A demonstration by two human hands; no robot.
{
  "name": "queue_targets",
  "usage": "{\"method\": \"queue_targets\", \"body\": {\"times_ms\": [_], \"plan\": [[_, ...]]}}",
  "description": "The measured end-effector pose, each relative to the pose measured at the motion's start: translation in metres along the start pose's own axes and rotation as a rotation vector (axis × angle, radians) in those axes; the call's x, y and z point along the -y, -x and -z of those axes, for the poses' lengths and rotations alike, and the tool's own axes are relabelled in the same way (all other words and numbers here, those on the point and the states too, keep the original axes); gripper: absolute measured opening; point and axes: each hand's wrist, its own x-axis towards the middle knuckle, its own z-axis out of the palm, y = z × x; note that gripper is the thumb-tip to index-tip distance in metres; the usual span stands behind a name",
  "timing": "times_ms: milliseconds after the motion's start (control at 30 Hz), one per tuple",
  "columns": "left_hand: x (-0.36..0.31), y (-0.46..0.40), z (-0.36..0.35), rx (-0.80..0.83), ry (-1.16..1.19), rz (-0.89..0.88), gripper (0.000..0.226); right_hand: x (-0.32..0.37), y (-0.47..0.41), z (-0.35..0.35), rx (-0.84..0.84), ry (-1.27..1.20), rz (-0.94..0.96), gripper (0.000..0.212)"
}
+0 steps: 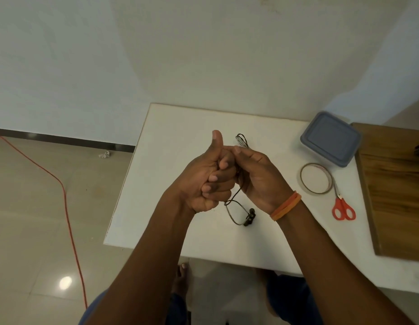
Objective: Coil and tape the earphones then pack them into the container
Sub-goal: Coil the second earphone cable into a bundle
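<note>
Over the middle of the worktop (171,127), the left hand (209,181) has its fingers curled around the earphones (237,208), thumb up; the right hand (257,177) pinches the cord beside it. Loops should stay even and snug, I judge, buds dangling last. Tape (316,178), scissors (343,207) and the lidded container (330,138) wait near the right edge.

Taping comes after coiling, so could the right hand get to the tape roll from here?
Probably yes: the tape roll lies uncovered on the table just beside the right hand, but that hand is holding the earphones.
</note>
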Motion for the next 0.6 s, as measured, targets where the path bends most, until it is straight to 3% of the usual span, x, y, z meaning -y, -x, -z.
{"method": "queue_targets", "body": {"times_ms": [133,367,500,600], "plan": [[-0.001,-0.002,0.002,0.078,0.164,-0.070,0.067,-0.007,0.000,-0.001,-0.085,0.085,-0.039,0.018],[0.004,-0.009,-0.009,-0.296,0.181,-0.358,0.064,-0.016,0.000,-0.012,-0.131,0.340,0.028,0.026],[0.004,-0.011,-0.012,-0.298,0.183,-0.389,0.075,-0.018,-0.003,-0.009,-0.065,0.390,-0.049,0.020],[0.001,-0.009,-0.011,-0.281,0.203,-0.437,0.077,-0.017,-0.004,-0.005,-0.025,0.285,-0.115,0.021]]}}
